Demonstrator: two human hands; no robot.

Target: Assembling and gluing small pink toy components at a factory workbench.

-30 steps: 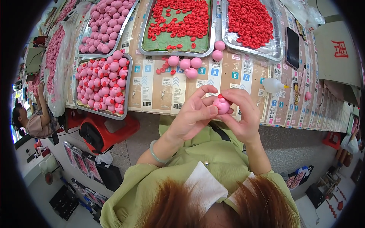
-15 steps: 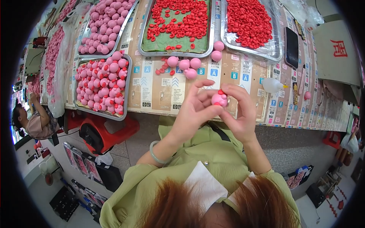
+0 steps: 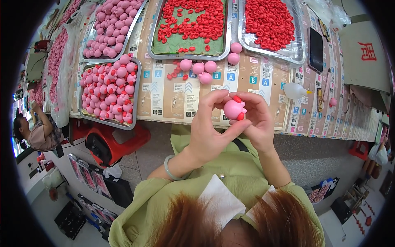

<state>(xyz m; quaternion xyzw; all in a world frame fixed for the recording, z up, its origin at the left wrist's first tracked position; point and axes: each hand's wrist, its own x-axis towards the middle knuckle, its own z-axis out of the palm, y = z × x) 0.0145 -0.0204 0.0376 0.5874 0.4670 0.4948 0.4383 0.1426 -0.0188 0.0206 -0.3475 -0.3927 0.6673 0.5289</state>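
Note:
Between my two hands, above the table's near edge, is a pink ball figure [image 3: 233,110] with small bumps on its right side and a red piece at its top and another at its bottom. My left hand [image 3: 209,129] curves round it from the left, thumb under it and fingertips near its top. My right hand [image 3: 262,127] closes on it from the right, its fingers partly behind the ball. Just beyond my hands lie several loose pink balls [image 3: 210,66] and a few red cup-shaped pieces [image 3: 175,75].
A metal tray [image 3: 138,88] of pink-and-red figures stands at left, with a tray of pink balls [image 3: 111,31] behind. Two trays hold red pieces [image 3: 185,31] [image 3: 269,24]. Rightward lie a white squeeze bottle [image 3: 294,91], a phone [image 3: 315,50] and a box [image 3: 364,57]. A red stool [image 3: 123,142] stands below.
The pink ball figure has turned between my fingers, now showing its rounded side, and looks larger. My left fingers have drawn in round it, and my right hand has shifted slightly.

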